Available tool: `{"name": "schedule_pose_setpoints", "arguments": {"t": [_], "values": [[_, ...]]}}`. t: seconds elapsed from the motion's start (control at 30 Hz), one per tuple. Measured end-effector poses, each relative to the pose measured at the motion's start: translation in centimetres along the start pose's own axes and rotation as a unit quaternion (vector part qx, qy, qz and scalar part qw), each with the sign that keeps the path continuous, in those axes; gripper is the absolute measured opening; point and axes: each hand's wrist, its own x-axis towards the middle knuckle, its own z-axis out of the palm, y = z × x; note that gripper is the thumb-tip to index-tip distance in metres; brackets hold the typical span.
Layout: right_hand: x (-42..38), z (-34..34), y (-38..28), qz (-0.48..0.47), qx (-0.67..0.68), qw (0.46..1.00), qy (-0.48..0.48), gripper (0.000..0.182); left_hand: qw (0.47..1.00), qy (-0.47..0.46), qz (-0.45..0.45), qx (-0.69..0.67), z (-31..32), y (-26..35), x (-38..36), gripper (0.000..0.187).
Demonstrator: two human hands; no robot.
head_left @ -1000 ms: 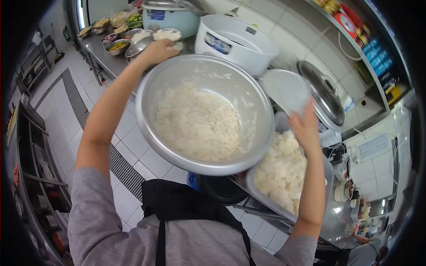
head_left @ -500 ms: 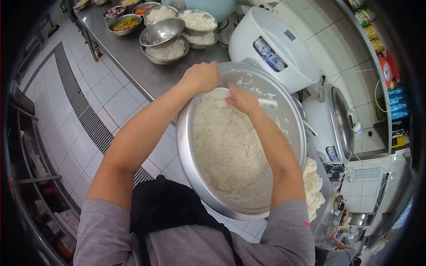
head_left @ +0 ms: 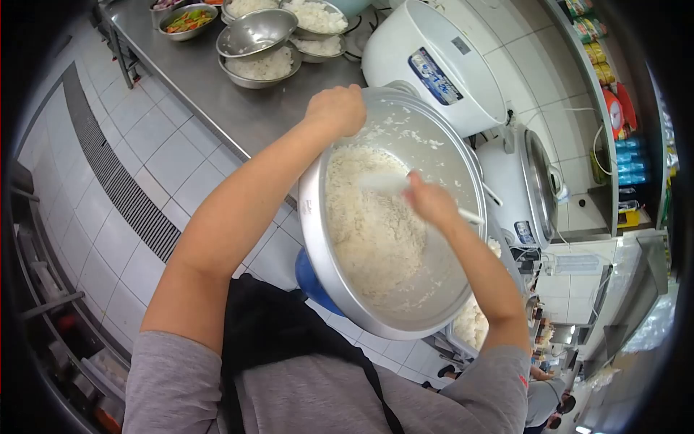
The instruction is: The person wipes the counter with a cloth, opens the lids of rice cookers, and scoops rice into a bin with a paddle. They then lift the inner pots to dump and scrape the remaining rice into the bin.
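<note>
A large metal pot (head_left: 313,239) stands tilted before me, with white rice (head_left: 376,239) inside and grains stuck on its wall. My left hand (head_left: 337,111) is closed on the pot's upper-left rim. Over the rice, my right hand (head_left: 428,199) grips a pale paddle (head_left: 383,182), blurred by motion; its handle sticks out to the right past the hand.
Bowls of rice (head_left: 262,66) and cut vegetables (head_left: 188,22) sit on a steel table (head_left: 181,79). Behind the pot are an open white cooker (head_left: 434,65) and a lidded cooker (head_left: 515,184). Rice fills a tray (head_left: 471,325) at right. A person (head_left: 546,398) is at lower right.
My right hand and the paddle have moved down and right, away from my left hand and over the rice. The view has shifted, and a blue object now shows below the pot.
</note>
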Motion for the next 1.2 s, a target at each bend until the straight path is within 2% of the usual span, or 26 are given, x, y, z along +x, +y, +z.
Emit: {"name": "schedule_pose_setpoints", "arguments": {"t": [0.03, 0.1, 0.13, 0.2, 0.23, 0.3, 0.37, 0.43, 0.5, 0.57, 0.67, 0.7, 0.73, 0.8, 0.83, 0.9, 0.97, 1.03, 1.07, 1.13, 1.17, 1.2], "values": [[1.9, 1.1, 2.6, 0.051, -0.027, 0.997, 0.044, 0.024, 1.000, 0.002, 0.008, 0.002, 0.0, 0.1, -0.1, 0.033], [5.3, 4.7, 7.1, 0.114, 0.032, 0.987, 0.109, 0.033, 1.000, 0.011, -0.011, -0.010, 0.0, 0.1, -0.2, 0.033], [7.8, 7.0, 8.1, 0.112, 0.029, 0.987, 0.115, 0.033, 1.000, 0.018, -0.009, -0.011, -0.2, 0.2, 0.0, 0.033], [10.9, 9.5, 7.1, 0.144, 0.286, 0.924, 0.209, 0.041, 1.000, 0.012, -0.007, -0.025, -0.1, 0.0, -0.2, 0.033], [11.3, 8.7, 6.5, 0.140, 0.288, 0.924, 0.208, 0.041, 1.000, 0.013, -0.011, -0.022, -0.2, -0.2, 0.1, 0.033], [8.0, 3.3, 1.5, 0.148, 0.362, 0.918, 0.064, 0.052, 1.000, 0.022, 0.004, -0.014, 0.3, -0.4, 0.2, 0.033], [8.5, 6.3, -0.6, -0.003, 0.221, 0.958, 0.182, 0.054, 1.000, 0.011, -0.003, -0.027, 0.3, -0.2, 0.3, 0.033], [5.2, 3.6, -3.9, 0.037, 0.218, 0.973, 0.067, 0.044, 0.999, 0.009, -0.010, -0.038, 0.1, 0.1, 0.3, 0.033], [1.6, 1.6, -6.8, 0.016, 0.196, 0.980, -0.035, 0.046, 1.000, 0.007, -0.011, -0.027, 0.3, 0.0, 0.2, 0.033], [-2.0, 3.8, -6.9, -0.076, 0.195, 0.976, -0.068, 0.050, 1.000, 0.006, -0.012, -0.026, 0.6, 0.0, 0.1, 0.034], [-4.6, 3.0, -4.7, -0.073, 0.120, 0.985, -0.099, 0.052, 0.999, 0.010, -0.012, -0.036, 0.3, 0.0, 0.4, 0.035], [-2.9, 5.0, -1.5, 0.023, 0.196, 0.980, -0.014, 0.048, 0.999, 0.005, -0.009, -0.040, 0.5, 0.0, 0.4, 0.035], [-0.7, 6.7, 2.3, 0.120, 0.266, 0.954, 0.071, 0.046, 0.999, 0.000, -0.004, -0.041, 0.6, 0.0, 0.3, 0.035], [1.0, 4.9, 6.6, 0.262, 0.390, 0.882, 0.037, 0.039, 0.999, -0.009, -0.015, -0.049, 0.3, 0.0, 0.4, 0.035], [1.7, 6.2, 7.1, 0.265, 0.392, 0.880, 0.039, 0.039, 0.999, -0.011, -0.011, -0.048, 0.4, 0.2, 0.3, 0.035], [4.0, 8.6, 6.9, 0.291, 0.515, 0.803, 0.067, 0.037, 1.000, 0.021, -0.004, -0.017, 0.2, 0.3, 0.0, 0.030], [4.1, 8.6, 5.2, 0.237, 0.590, 0.771, -0.042, 0.046, 1.000, 0.011, -0.009, -0.023, -0.5, 0.2, 0.4, 0.030], [2.5, 10.6, 1.8, 0.169, 0.454, 0.875, 0.011, 0.061, 1.000, -0.008, -0.004, -0.026, 0.1, 0.1, 0.3, 0.031], [1.5, 8.8, -0.2, 0.172, 0.454, 0.874, 0.014, 0.061, 1.000, -0.001, -0.003, -0.025, 0.1, 0.0, 0.5, 0.031], [-1.6, 3.0, -4.0, 0.082, 0.302, 0.936, -0.158, 0.076, 1.000, 0.006, 0.000, -0.027, 0.4, 0.2, 0.4, 0.031], [-2.3, 2.7, -4.7, 0.082, 0.302, 0.937, -0.153, 0.076, 1.000, 0.009, -0.001, -0.021, 0.3, 0.2, 0.3, 0.031], [-3.0, 2.6, -5.3, 0.036, 0.288, 0.937, -0.196, 0.077, 1.000, 0.012, -0.001, -0.014, 0.3, 0.3, 0.3, 0.031]]}}
